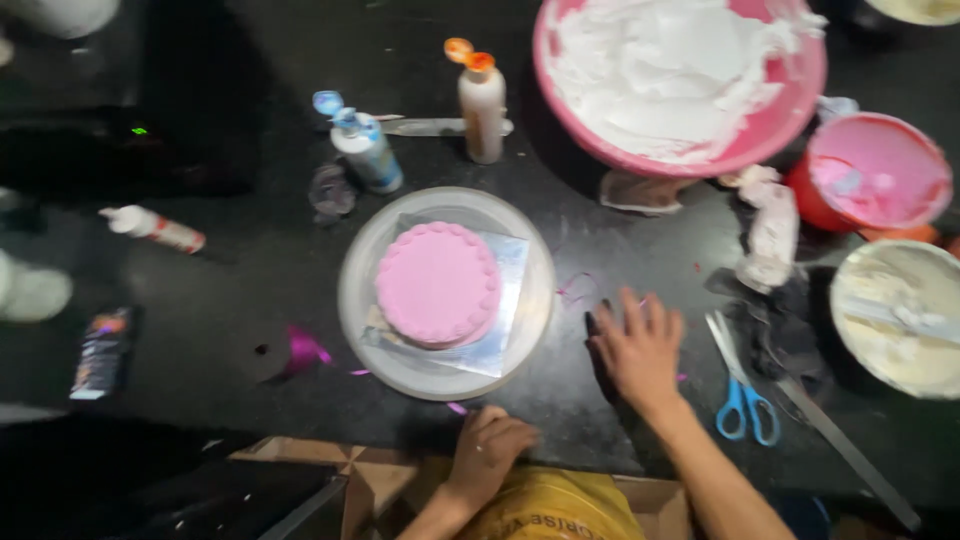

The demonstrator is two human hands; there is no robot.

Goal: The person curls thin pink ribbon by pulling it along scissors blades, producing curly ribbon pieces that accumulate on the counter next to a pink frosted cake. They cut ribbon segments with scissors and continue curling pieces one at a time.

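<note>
I see my right hand [638, 345] lying flat with fingers spread on the dark surface [240, 270], holding nothing, just right of the turntable [520, 330]. My left hand [492, 447] is curled loosely at the surface's near edge, just below the turntable; I cannot tell whether it grips anything. The pink cake [438, 282] sits on a silver board [505, 262] on the turntable. Blue-handled scissors [740, 385] lie near my right hand.

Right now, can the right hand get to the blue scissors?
Probably yes. The right hand lies flat on the black table, and the blue scissors lie just beside it with nothing between them.
</note>
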